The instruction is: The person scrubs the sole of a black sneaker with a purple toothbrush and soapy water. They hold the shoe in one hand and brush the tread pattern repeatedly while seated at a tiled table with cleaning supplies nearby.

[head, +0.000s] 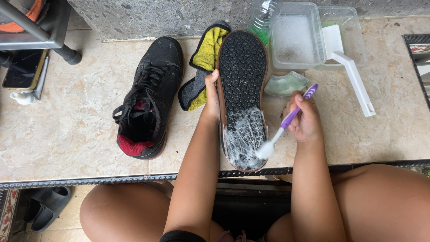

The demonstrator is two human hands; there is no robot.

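Note:
My left hand [211, 96] grips the left edge of an upturned black shoe [242, 71], sole up, on the beige stone slab [67, 130]. White soap foam covers the heel part of the sole. My right hand [304, 118] holds a purple and white toothbrush [286, 123], its foamy bristles touching the sole's right edge near the heel. The second black shoe [150, 96], with a red lining and loose laces, stands upright to the left.
A yellow and grey cloth [204, 60] lies between the shoes. Behind are a clear tub of soapy water [295, 38], a plastic bottle [264, 15], a white scrub brush [354, 74] and a green soap dish [285, 84]. A phone [22, 69] lies far left. Sandals [45, 206] sit on the floor.

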